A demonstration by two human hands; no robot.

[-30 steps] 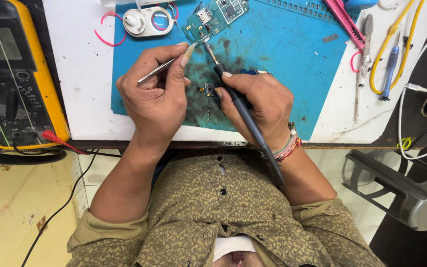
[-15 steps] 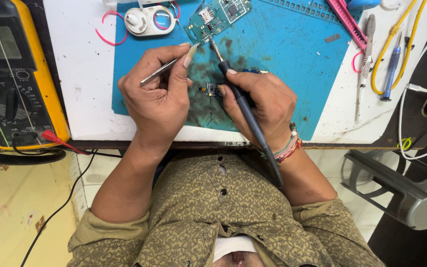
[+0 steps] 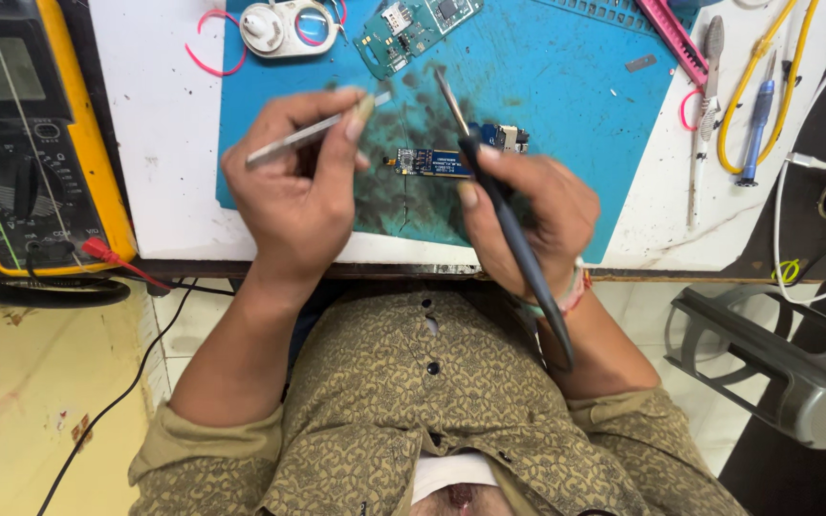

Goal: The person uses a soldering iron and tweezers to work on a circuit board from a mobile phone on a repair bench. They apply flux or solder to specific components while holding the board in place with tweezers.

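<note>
My left hand (image 3: 296,186) grips metal tweezers (image 3: 308,137), their tips pointing right over the blue work mat (image 3: 566,86). My right hand (image 3: 528,205) holds a black soldering iron (image 3: 499,201) like a pen, its tip raised above a small blue circuit board (image 3: 442,162) that lies on the mat between both hands. The right fingers rest on that board's right end. A green circuit board (image 3: 413,27) lies further up the mat.
A yellow multimeter (image 3: 26,134) with a red probe lead stands at the left. A white round device (image 3: 284,27) with pink wire sits top left. Pink tool (image 3: 671,33), blue screwdriver (image 3: 757,119) and yellow cable (image 3: 748,96) lie right. A grey stand (image 3: 786,363) is below the table edge.
Both hands have drawn back from the green board. The small blue board now shows between them, and the iron's tip has lifted off it.
</note>
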